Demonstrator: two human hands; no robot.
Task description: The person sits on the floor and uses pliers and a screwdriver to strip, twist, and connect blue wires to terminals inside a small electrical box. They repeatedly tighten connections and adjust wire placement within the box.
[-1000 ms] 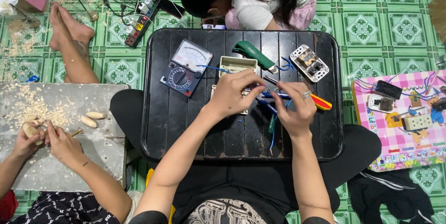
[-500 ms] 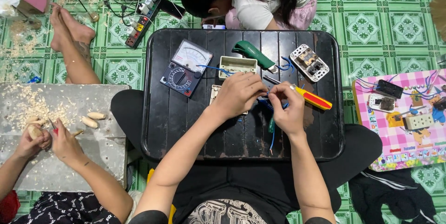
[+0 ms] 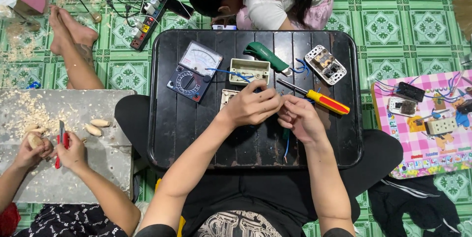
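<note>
Green patterned floor tiles surround the black tray [image 3: 167, 133], where the right hand [image 3: 301, 119] has let go of the screwdriver [image 3: 322, 100], now lying just beside it, and both it and the left hand [image 3: 253, 106] close together, pinching the blue wire [image 3: 286, 141].

Head view — straight down, close, over tray [image 3: 167, 119]

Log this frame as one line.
left hand: pinching thin blue wire | right hand: pinching same wire | yellow-red screwdriver: lying on black slatted tray
</note>
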